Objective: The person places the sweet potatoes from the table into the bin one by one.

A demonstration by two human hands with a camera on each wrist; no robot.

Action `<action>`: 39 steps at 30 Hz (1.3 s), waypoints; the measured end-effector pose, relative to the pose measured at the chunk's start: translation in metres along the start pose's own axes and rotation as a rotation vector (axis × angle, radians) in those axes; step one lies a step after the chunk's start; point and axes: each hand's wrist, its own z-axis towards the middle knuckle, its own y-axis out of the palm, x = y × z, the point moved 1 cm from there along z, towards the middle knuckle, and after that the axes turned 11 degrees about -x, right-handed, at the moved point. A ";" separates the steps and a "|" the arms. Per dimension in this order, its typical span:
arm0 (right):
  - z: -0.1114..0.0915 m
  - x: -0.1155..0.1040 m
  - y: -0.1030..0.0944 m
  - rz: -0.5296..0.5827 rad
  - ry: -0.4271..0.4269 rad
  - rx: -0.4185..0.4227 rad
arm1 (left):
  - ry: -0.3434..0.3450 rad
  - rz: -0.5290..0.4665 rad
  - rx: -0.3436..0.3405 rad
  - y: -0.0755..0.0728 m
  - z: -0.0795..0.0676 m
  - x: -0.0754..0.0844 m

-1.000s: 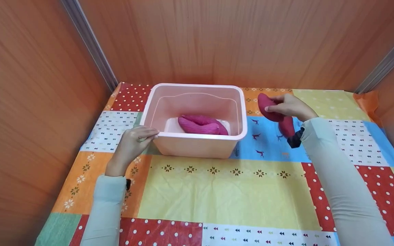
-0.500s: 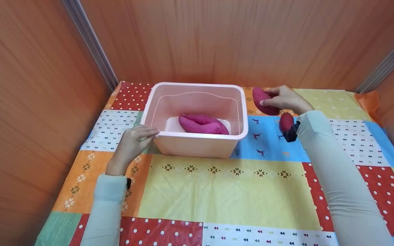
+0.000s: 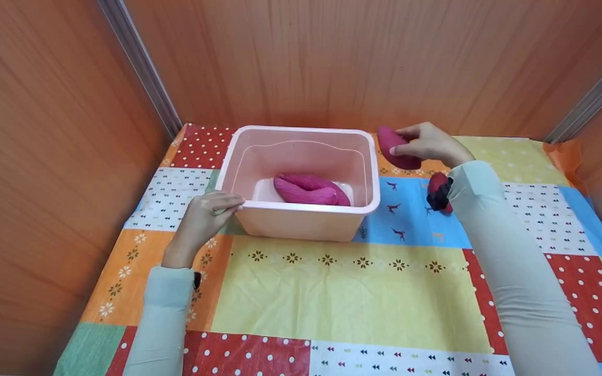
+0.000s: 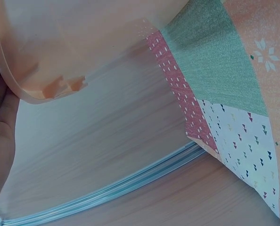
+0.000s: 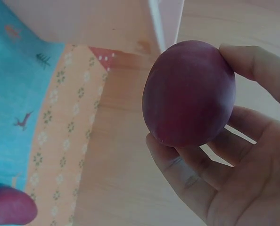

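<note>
My left hand [image 3: 204,222] grips the near left corner of a pale pink plastic bin [image 3: 301,224] by its rim. The left wrist view shows this hand [image 4: 1,117] at the rim. Inside the bin lie magenta, elongated things [image 3: 306,194] resembling sweet potatoes, pressed side by side. Right of the bin, my right hand [image 3: 431,143] holds a reddish-purple sweet potato [image 3: 392,145] above the cloth. Up close, the right wrist view has this smooth sweet potato [image 5: 189,94] end-on between thumb and fingers. Another sweet potato [image 3: 438,181] rests on the cloth, partly hidden by the right wrist's black strap.
A patchwork-patterned cloth [image 3: 343,303] covers the surface. Wood-grain panels [image 3: 332,62] stand behind and on both sides, joined by grey metal strips [image 3: 147,73] at the corners. An orange flap of cloth [image 3: 565,159] lies against the right panel.
My right hand has moved up and slightly left with the sweet potato, away from the one on the cloth. The left hand and the bin have stayed in place.
</note>
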 end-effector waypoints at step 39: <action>0.027 -0.056 0.015 0.059 -0.121 -0.082 | -0.057 -0.027 -0.038 -0.001 -0.002 0.003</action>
